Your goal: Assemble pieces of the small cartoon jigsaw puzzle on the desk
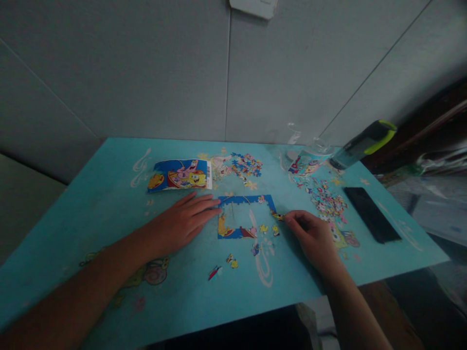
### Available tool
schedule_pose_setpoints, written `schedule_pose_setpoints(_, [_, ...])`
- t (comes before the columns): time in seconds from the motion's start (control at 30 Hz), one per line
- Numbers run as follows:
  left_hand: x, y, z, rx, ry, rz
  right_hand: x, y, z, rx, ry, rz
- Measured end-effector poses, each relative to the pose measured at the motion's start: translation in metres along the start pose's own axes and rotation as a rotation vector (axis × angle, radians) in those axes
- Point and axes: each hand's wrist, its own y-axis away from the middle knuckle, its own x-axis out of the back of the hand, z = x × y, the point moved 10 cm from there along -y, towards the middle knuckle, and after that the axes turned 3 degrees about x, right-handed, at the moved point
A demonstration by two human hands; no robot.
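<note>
A partly joined jigsaw puzzle (242, 199) lies on the turquoise table, its blue border forming a frame around bare tabletop. My left hand (189, 216) rests flat with fingers stretched out, the tips touching the frame's left side. At the frame's right side, my right hand (308, 236) pinches a small yellow and dark puzzle piece (278, 216) by the border's end. Loose yellow pieces (269, 229) lie just below that spot. Nearer the front edge are a few more loose pieces (232, 261) and a red and white piece (215, 273).
A picture card (182, 175) of the cartoon lies behind my left hand. Piles of loose pieces sit at the back (247, 165) and right (328, 201). Further right are a black phone-like slab (371, 214), a clear plastic container (310, 158) and a dark bottle (363, 145). A grey wall (164, 73) bounds the table's back.
</note>
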Motion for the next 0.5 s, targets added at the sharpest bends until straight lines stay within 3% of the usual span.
schedule_pose_setpoints(0.5, [-0.0015,-0.0009,-0.0012,0.010,-0.004,-0.016,0.0054,-0.0013,0.0015,0.012,-0.014,0.059])
